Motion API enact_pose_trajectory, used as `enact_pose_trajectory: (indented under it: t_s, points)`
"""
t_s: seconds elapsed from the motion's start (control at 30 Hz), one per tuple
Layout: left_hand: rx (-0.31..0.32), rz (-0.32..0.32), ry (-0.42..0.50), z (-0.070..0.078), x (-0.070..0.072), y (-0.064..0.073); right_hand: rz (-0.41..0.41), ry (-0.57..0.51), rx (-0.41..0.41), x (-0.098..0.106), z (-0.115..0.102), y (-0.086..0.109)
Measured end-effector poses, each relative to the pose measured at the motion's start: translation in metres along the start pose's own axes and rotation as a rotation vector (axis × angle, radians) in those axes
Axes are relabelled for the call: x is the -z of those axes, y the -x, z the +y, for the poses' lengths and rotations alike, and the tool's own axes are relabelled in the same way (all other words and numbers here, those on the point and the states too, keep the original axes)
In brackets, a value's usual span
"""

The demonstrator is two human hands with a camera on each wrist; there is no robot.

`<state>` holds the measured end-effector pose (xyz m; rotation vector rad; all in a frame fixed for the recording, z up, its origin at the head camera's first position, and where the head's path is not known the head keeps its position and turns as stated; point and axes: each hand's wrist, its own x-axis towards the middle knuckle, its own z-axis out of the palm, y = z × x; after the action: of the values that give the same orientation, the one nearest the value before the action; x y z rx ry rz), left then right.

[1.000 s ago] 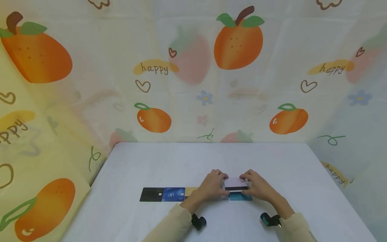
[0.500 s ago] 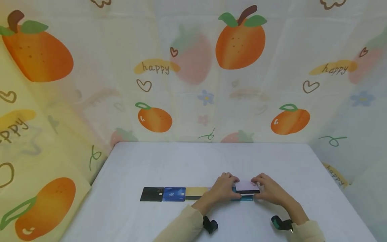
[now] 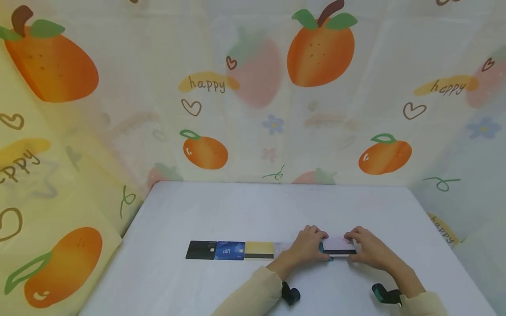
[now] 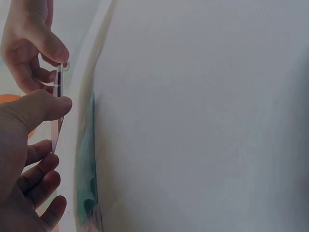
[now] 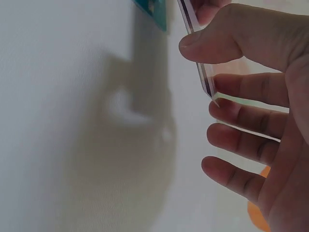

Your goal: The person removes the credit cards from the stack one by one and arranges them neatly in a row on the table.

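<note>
A pale lilac card point(image 3: 338, 244) with a black stripe is held above the table by both hands. My left hand point(image 3: 303, 245) pinches its left end between thumb and fingers, while my right hand point(image 3: 370, 249) pinches the right end. Seen nearly edge-on in the right wrist view, the card point(image 5: 197, 53) shows layered edges; whether it is one card or several I cannot tell. Below it a teal card point(image 4: 87, 164) lies on the table, mostly hidden by the left hand and the held card in the head view.
Left of the hands a row of cards lies edge to edge: a black card point(image 3: 200, 250), a blue VIP card point(image 3: 230, 251), a gold card point(image 3: 258, 248) and a pale lilac card point(image 3: 280, 249) partly behind the left hand. They lie on a white table point(image 3: 197, 210) before a fruit-print cloth point(image 3: 253, 109).
Both hands have moved steadily to the right, carrying the lilac card from over the teal card's left part toward its right end. The row at left has stayed put; the head view has shifted slightly.
</note>
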<state>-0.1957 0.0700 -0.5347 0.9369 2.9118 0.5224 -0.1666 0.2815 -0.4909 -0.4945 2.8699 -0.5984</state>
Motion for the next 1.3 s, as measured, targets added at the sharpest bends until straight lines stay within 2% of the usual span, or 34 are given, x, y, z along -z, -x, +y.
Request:
enact_pose_trajectory:
  t_s: [0.2, 0.63, 0.73, 0.87, 1.1, 1.3]
  points:
    - [0.017, -0.026, 0.0, 0.009, -0.006, -0.006, -0.015, 0.013, -0.025, 0.003, 0.007, 0.006]
    - [0.018, -0.076, -0.052, 0.021, -0.011, -0.015, 0.021, 0.021, -0.016, -0.001, 0.022, 0.012]
    - [0.019, -0.082, -0.089, 0.023, -0.012, -0.018, 0.03, 0.026, -0.036, -0.004, 0.024, 0.011]
    - [0.025, -0.082, -0.153, 0.027, -0.01, -0.019, 0.063, 0.062, -0.018, -0.012, 0.028, 0.009]
    - [0.013, -0.085, -0.179, 0.025, -0.005, -0.017, 0.064, 0.072, -0.015, -0.018, 0.03, 0.006]
    - [-0.003, -0.106, -0.148, 0.024, -0.003, -0.015, 0.056, 0.055, -0.041, -0.018, 0.028, 0.009]
